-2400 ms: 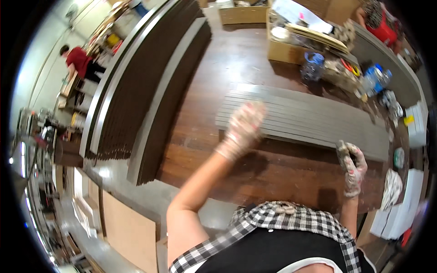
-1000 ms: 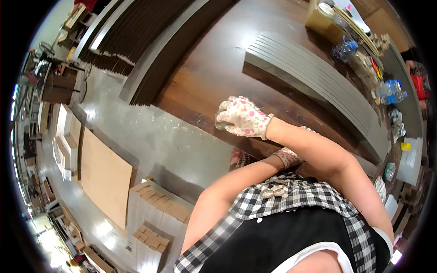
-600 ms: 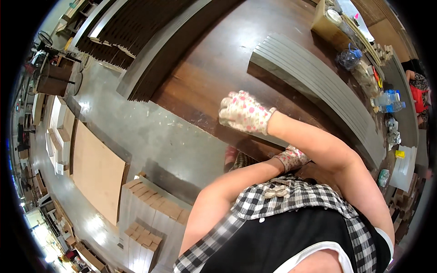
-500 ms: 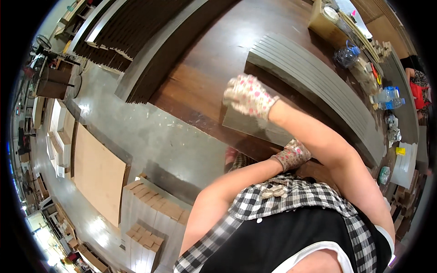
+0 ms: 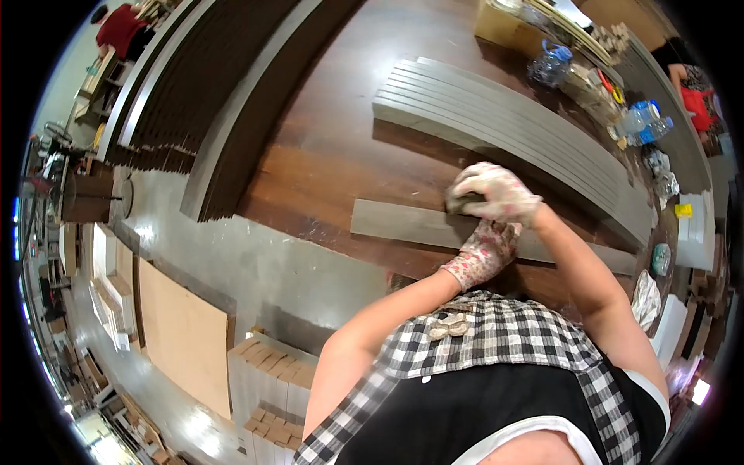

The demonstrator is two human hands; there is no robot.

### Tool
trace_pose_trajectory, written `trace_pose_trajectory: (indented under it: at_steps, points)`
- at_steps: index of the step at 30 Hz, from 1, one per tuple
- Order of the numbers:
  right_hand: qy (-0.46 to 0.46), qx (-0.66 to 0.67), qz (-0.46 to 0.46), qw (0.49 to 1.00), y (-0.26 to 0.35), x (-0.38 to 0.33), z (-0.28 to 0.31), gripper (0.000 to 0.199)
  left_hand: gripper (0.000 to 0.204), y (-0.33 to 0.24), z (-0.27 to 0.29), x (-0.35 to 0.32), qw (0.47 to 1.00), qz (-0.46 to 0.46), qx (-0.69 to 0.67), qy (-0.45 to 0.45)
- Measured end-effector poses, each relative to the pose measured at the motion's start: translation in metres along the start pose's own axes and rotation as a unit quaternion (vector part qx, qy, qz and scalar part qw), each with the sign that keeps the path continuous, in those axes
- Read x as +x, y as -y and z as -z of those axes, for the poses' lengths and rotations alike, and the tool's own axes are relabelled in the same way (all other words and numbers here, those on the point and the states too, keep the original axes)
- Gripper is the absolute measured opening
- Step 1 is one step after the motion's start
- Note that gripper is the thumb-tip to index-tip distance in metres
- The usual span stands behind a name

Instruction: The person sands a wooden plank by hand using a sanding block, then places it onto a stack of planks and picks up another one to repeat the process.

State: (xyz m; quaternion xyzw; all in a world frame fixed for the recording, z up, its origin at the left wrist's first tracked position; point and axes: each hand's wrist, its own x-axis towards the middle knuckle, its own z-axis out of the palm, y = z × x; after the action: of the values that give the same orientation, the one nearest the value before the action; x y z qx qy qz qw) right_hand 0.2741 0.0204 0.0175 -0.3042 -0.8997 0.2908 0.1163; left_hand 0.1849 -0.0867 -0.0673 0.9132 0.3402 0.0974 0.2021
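A narrow grey board (image 5: 399, 221) lies along the near side of the brown worktable (image 5: 310, 174). My left hand (image 5: 488, 252), in a light glove with pink spots, is closed over the board at its near edge; its fingertips are partly hidden. Just above it, my right hand (image 5: 496, 194) in a matching glove is curled over the board. A small greyish thing shows under its fingers, too covered to name. Beyond my hands lies a row of long grey boards (image 5: 496, 116) set side by side.
Tall stacks of dark boards (image 5: 232, 124) stand at the left. Along the right are a large clear bottle (image 5: 550, 66), smaller water bottles (image 5: 643, 120) and a cardboard box (image 5: 504, 27). A tan panel (image 5: 186, 333) and grey stacked pieces (image 5: 271, 372) occupy the floor side. Other people are farther off.
My right hand has come down and back along the board, close to my left hand. The view has shifted, so more of the board shows at its left end.
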Motion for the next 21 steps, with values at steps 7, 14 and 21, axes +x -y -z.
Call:
trace_pose_trajectory:
  at_steps: [7, 14, 21]
  points:
    - [-0.371, 0.397, -0.267, 0.796, 0.018, -0.127, 0.031, 0.025, 0.07, 0.005, 0.023, 0.01, 0.997, -0.04, 0.036, -0.047]
    - [-0.442, 0.221, -0.279, 0.824, 0.067, -0.18, -0.027, 0.029, 0.077, 0.066, 0.062, -0.045, 0.997, -0.064, 0.042, -0.002]
    - [-0.498, 0.338, -0.356, 0.715, 0.098, -0.25, -0.068, 0.028, 0.083, 0.095, 0.075, -0.083, 0.996, -0.044, 0.071, 0.036]
